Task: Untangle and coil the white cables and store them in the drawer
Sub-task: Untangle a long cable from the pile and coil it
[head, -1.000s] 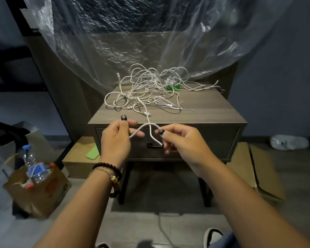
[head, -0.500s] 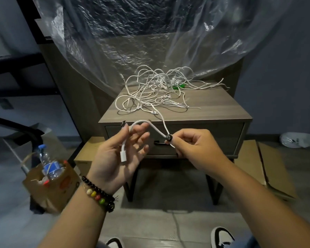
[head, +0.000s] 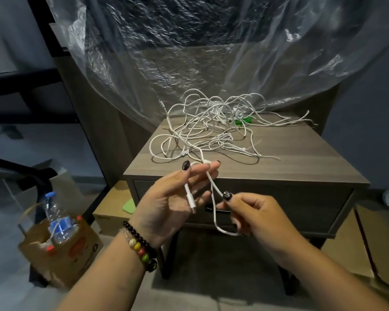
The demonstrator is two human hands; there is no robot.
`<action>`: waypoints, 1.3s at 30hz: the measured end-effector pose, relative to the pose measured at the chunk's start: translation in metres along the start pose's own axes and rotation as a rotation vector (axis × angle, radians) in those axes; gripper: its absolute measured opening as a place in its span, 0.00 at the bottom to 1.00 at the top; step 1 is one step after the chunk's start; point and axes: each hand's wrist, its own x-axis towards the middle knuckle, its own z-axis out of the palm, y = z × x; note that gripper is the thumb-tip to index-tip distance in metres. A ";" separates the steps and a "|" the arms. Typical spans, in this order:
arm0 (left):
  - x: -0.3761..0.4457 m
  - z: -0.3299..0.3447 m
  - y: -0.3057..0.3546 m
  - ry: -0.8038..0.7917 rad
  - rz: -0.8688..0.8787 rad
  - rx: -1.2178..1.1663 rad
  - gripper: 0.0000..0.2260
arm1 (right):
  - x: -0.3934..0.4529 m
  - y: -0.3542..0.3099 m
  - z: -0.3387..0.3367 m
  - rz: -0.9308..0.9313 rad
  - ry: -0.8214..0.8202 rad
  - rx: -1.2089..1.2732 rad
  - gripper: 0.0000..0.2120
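A tangle of white cables point(head: 211, 129) lies on top of the grey wooden nightstand point(head: 305, 164), with a small green piece point(head: 244, 121) in it at the back. One white cable point(head: 212, 194) runs off the front edge to my hands. My left hand point(head: 171, 200) is palm up; the cable loops over its forefinger under the thumb, and the plug end point(head: 190, 198) hangs across the palm. My right hand point(head: 258, 217) pinches the same cable lower right, a loop sagging beneath it. The drawer point(head: 285, 200) is closed, its handle mostly hidden behind my hands.
A clear plastic sheet point(head: 189, 52) hangs over the back of the nightstand. On the floor at left stands a paper bag point(head: 61, 257) with a water bottle point(head: 54, 214). Cardboard boxes point(head: 112, 212) lie under and to the right of the nightstand.
My left hand has turned palm up, with the cable end now looped over its fingers. My right hand has moved down and right along the cable, forming a loop.
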 end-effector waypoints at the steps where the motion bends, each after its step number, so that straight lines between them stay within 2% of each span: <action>1: 0.006 0.001 -0.002 0.030 0.011 0.020 0.09 | 0.002 0.000 -0.002 0.019 -0.001 0.019 0.13; 4: 0.018 0.009 -0.006 0.117 0.057 0.077 0.09 | 0.007 -0.003 -0.008 0.049 0.033 0.087 0.14; 7: 0.021 0.015 -0.010 0.196 0.093 0.215 0.18 | 0.008 -0.005 -0.012 0.057 0.016 0.140 0.16; 11: 0.012 0.014 -0.010 0.206 0.192 0.361 0.19 | 0.002 -0.010 -0.014 0.056 -0.038 0.171 0.20; 13: 0.004 0.009 -0.011 0.207 0.263 0.431 0.18 | -0.005 -0.013 -0.013 0.042 -0.091 0.109 0.17; 16: -0.012 0.006 -0.016 0.228 0.317 0.502 0.19 | -0.018 -0.014 -0.010 -0.003 -0.133 -0.037 0.07; 19: -0.025 0.010 -0.021 0.269 0.346 0.530 0.22 | -0.028 -0.010 -0.005 -0.054 -0.090 -0.059 0.07; 22: -0.030 0.014 -0.025 0.316 0.316 0.324 0.21 | -0.035 -0.006 0.001 -0.133 -0.052 -0.042 0.09; 25: -0.032 0.015 -0.022 0.272 0.222 0.095 0.25 | -0.037 -0.004 0.008 -0.191 -0.049 -0.002 0.09; 28: -0.034 0.016 -0.019 0.162 0.108 0.027 0.24 | -0.035 -0.005 0.010 -0.194 -0.057 0.038 0.09; 30: -0.033 0.017 -0.018 0.158 0.067 0.044 0.20 | -0.034 -0.005 0.012 -0.177 -0.093 0.048 0.09; 33: -0.029 0.015 -0.020 0.252 0.061 0.007 0.14 | -0.031 -0.005 0.016 -0.132 -0.157 0.030 0.10; 39: -0.021 -0.003 -0.001 0.459 0.186 -0.248 0.13 | -0.024 0.004 0.020 -0.183 -0.202 -0.178 0.10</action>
